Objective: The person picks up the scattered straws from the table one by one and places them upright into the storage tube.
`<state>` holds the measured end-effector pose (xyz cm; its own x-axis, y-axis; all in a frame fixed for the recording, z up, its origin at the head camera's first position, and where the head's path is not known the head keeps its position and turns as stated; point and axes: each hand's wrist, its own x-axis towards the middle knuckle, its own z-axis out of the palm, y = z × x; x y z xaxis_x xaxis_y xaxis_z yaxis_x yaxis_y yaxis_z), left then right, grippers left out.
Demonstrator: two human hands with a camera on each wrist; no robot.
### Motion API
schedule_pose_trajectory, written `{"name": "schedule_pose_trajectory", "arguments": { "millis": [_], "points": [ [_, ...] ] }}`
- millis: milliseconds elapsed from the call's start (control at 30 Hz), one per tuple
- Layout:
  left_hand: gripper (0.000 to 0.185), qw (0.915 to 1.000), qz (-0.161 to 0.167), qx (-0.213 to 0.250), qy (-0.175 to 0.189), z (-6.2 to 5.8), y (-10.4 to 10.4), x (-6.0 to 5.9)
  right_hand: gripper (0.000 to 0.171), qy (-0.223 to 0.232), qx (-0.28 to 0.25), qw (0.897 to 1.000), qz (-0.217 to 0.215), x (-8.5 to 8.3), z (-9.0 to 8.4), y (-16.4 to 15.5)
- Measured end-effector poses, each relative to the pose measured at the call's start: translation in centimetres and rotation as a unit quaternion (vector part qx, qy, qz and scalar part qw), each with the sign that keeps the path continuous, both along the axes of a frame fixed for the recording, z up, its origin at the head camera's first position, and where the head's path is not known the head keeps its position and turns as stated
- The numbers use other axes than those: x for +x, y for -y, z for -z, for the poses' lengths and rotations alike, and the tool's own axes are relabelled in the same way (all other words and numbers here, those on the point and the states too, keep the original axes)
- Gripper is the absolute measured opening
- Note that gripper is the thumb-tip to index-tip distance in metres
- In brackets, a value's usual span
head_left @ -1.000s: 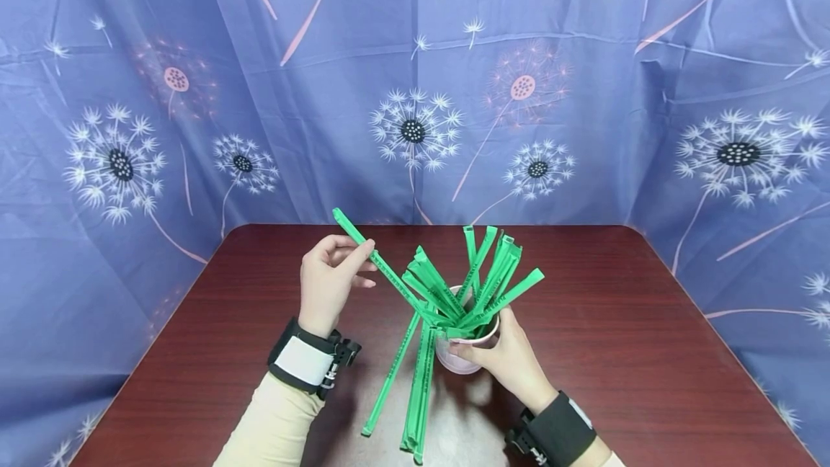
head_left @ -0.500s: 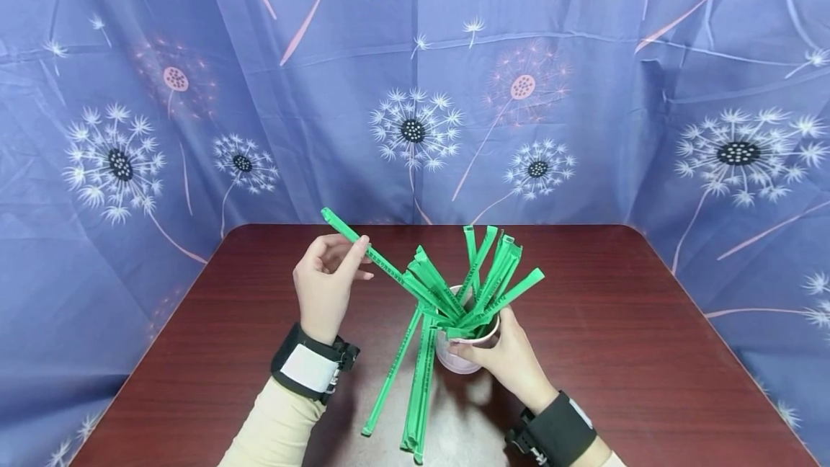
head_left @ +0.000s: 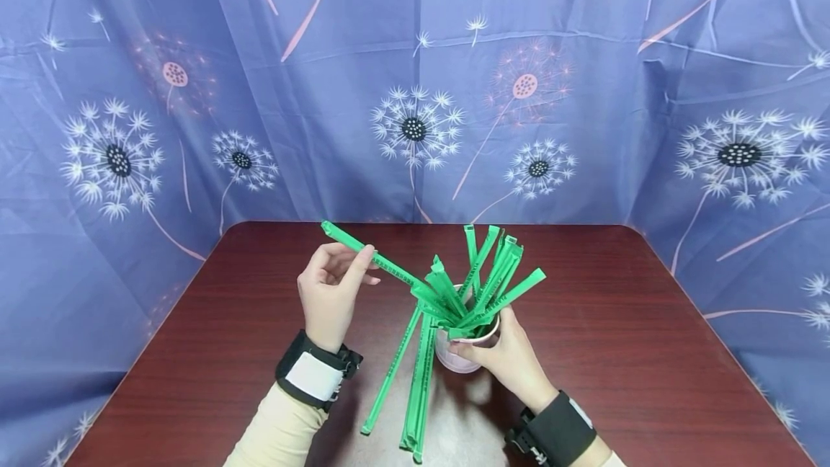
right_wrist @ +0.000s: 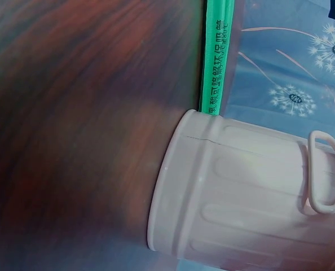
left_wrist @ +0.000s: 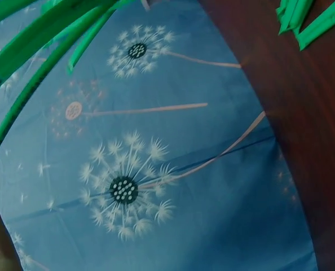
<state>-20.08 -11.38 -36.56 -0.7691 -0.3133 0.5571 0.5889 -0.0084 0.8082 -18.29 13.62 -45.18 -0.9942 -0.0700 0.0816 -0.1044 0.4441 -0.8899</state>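
My left hand [head_left: 331, 301] pinches a green paper-wrapped straw [head_left: 395, 269] between thumb and fingers, near the straw's upper end. That straw slants down to the right, its lower end reaching the bunch at the cup's mouth. A pale pink cup [head_left: 459, 360], full of similar wrapped straws [head_left: 496, 276], stands on the table. On its right side my right hand [head_left: 515, 362] holds it, thumb at the near rim. The right wrist view shows the cup's ribbed wall [right_wrist: 269, 192] and a small loop handle [right_wrist: 320, 175]. Green straws [left_wrist: 43, 39] cross the left wrist view's upper corner.
Several wrapped straws [head_left: 418, 395] lie just left of the cup, pointing towards the near side, with a single one [head_left: 391, 373] angled beside them. The dark red wooden table [head_left: 648, 352] ends at a blue dandelion-print curtain [head_left: 337, 128].
My left hand first shifts slightly left, then down and right; its straw now lies flatter. Neighbouring straws in the cup have leaned right. The right hand and cup stay put.
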Motion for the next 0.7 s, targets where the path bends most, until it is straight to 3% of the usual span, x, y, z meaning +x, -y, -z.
{"name": "schedule_pose_trajectory", "arguments": {
  "millis": [300, 533, 700],
  "points": [
    [0.015, 0.9927, 0.034, -0.101, 0.056, 2.1, -1.3, -0.6, 0.081, -0.002, 0.005, 1.000, -0.001, 0.0, 0.0, 0.0],
    [0.004, 0.9733, 0.052, -0.198, 0.103, 3.8, -2.3, -0.8, 0.084, -0.009, 0.007, 1.000, -0.003, -0.1, 0.1, -0.1],
    [0.009, 0.9529, 0.036, -0.285, 0.097, 4.9, -3.0, -1.0, 0.083, -0.017, 0.017, 1.000, 0.003, -0.1, 0.2, -0.1]
  ]
}}
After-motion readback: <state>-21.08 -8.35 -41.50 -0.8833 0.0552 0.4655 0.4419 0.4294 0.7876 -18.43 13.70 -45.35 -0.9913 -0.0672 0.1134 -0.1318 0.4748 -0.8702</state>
